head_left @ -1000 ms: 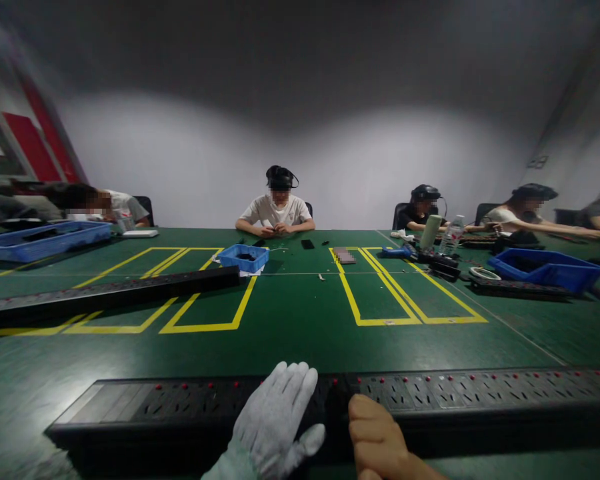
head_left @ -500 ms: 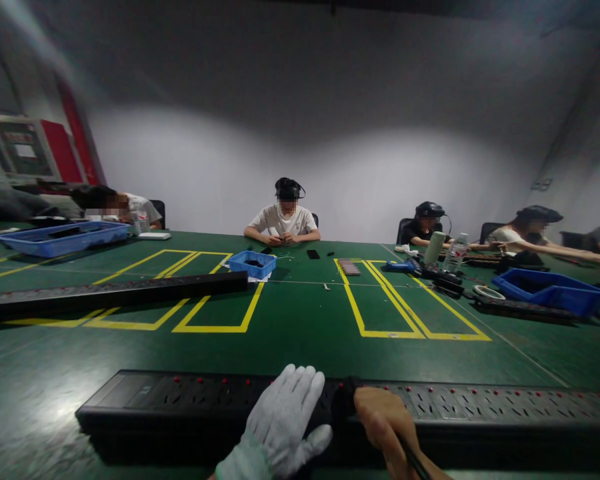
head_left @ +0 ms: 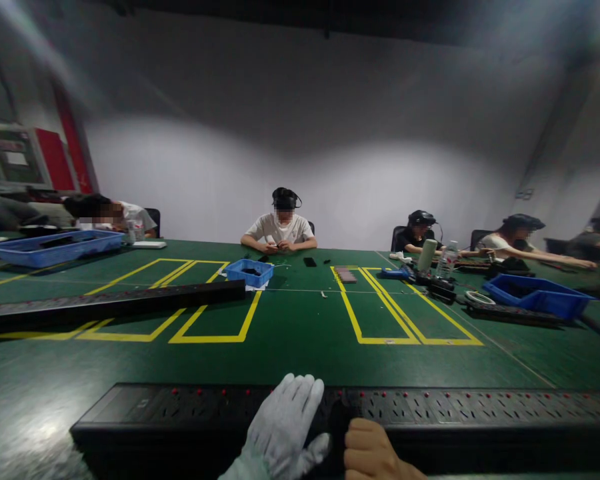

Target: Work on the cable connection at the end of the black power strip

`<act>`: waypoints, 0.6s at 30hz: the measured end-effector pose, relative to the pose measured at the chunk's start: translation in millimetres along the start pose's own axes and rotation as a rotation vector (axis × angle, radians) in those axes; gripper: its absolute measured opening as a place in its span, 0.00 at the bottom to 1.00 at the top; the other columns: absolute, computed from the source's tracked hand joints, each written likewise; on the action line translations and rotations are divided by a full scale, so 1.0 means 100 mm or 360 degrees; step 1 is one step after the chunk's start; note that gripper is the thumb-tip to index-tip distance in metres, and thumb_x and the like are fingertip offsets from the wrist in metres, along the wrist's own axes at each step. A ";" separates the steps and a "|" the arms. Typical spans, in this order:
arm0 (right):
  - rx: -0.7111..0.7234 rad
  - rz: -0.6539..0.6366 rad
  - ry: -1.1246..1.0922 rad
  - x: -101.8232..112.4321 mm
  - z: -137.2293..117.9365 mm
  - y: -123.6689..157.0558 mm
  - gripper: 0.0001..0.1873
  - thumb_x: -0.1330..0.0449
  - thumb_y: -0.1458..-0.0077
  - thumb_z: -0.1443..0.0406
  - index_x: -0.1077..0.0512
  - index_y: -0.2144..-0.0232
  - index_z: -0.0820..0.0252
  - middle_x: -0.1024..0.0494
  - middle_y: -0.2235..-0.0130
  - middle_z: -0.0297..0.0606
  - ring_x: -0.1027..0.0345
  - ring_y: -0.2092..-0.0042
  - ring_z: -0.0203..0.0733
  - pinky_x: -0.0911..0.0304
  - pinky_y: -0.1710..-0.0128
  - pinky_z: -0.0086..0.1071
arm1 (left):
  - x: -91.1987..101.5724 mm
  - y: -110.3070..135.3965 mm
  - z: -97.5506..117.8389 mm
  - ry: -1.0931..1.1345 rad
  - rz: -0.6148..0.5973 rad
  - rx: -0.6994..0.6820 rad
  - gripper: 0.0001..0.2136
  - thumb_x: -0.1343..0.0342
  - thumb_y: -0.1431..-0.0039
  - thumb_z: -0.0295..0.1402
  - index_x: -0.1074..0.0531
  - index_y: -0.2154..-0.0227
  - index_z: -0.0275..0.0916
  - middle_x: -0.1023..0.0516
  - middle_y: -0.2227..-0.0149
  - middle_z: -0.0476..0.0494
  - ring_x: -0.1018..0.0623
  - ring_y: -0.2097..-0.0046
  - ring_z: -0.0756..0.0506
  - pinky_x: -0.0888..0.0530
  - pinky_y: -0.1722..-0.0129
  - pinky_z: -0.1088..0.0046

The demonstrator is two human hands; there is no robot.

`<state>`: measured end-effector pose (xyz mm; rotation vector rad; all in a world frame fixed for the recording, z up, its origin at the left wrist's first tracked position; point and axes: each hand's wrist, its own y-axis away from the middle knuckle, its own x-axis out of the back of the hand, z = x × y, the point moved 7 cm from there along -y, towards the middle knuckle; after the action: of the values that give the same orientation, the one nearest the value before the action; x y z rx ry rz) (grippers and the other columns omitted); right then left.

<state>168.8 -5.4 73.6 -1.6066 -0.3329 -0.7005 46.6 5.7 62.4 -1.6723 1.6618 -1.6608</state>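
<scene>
A long black power strip [head_left: 480, 411] with slanted sockets and a row of small red parts lies across the table in front of me. My left hand [head_left: 287, 427], in a pale grey work glove, rests flat on its top face, fingers stretched forward and the thumb apart. Just right of it, at the strip's near edge, my bare right hand [head_left: 373, 453] is closed in a fist around a dark item. That black item [head_left: 339, 423] sticks out past the fist over the strip; its kind is too dark to make out.
Another power strip [head_left: 180, 299] lies further off at left. Blue bins stand at left [head_left: 55, 248], mid-table [head_left: 250, 273] and right [head_left: 537, 297]. A bottle [head_left: 447, 260] and a blue-handled tool [head_left: 396, 273] are at right. Several people sit around the green table [head_left: 290, 360].
My right hand has moved back toward me and slightly left, off the strip's top to its near edge. My left hand stays on the strip. The camera has tilted up slightly.
</scene>
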 end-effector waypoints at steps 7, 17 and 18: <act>-0.0343 0.0349 -0.0045 0.07 0.13 -0.06 0.28 0.62 0.33 0.57 0.46 0.84 0.58 0.47 0.83 0.28 0.54 0.80 0.32 0.56 0.80 0.29 | -0.03 0.03 -0.01 -0.0010 0.0005 0.0037 0.25 0.56 0.40 0.49 0.32 0.49 0.36 0.25 0.52 0.45 0.28 0.50 0.45 0.35 0.47 0.67; -0.0227 0.0099 -0.0402 0.04 0.16 0.07 0.26 0.55 0.35 0.54 0.45 0.84 0.58 0.43 0.82 0.28 0.52 0.79 0.33 0.56 0.78 0.31 | -0.07 0.06 0.01 0.0009 -0.0049 0.0030 0.26 0.56 0.40 0.50 0.33 0.48 0.36 0.26 0.51 0.44 0.29 0.48 0.44 0.36 0.46 0.66; -0.0451 0.0240 -0.0484 0.07 0.28 0.11 0.26 0.56 0.35 0.54 0.44 0.83 0.57 0.43 0.81 0.29 0.51 0.79 0.33 0.55 0.77 0.31 | -0.07 0.06 0.00 0.0020 -0.0030 0.0057 0.26 0.57 0.40 0.50 0.33 0.48 0.36 0.26 0.51 0.44 0.29 0.48 0.44 0.37 0.46 0.67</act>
<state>187.6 18.9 68.5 -1.9921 -0.3391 -0.3986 45.9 9.1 54.5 -1.6689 1.6169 -1.7031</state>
